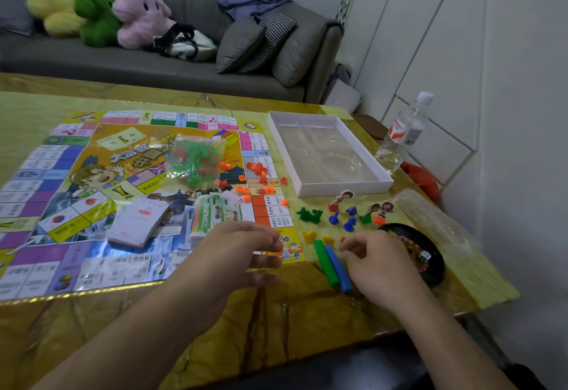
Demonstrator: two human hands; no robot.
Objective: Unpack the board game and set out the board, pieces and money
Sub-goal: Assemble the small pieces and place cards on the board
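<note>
Nearest the front edge of the table (276,328), whose glossy yellow marbled top carries everything, both hands hover side by side and a little apart. The left hand (233,254) is loosely curled over the board's near right corner with nothing visibly in it; the right hand (378,263) has thumb and fingers pinched close together, but whether a small red piece is caught between them I cannot tell. Just left of the right hand, and touching its heel, lie two smooth sticks, the green stick (324,262) and the blue stick (338,266), their long axes running from the front edge away and slightly left; the right hand is plainly the nearer one, so any tidying of them looks like its job. Beside its knuckles sits a black roulette dish (430,266) holding a white die (425,256). Farther off stand small plastic pawns (350,220) in green, blue and yellow and cardboard character figures (381,210). The thin, shiny paper board (76,174) lies flat to the left, bearing a card deck (138,220), paper money (215,214), a soft clear bag of houses (193,159) and scattered orange houses (258,171). Toward the far right corner rests the empty white box tray (325,187), then a water bottle (405,131).
</note>
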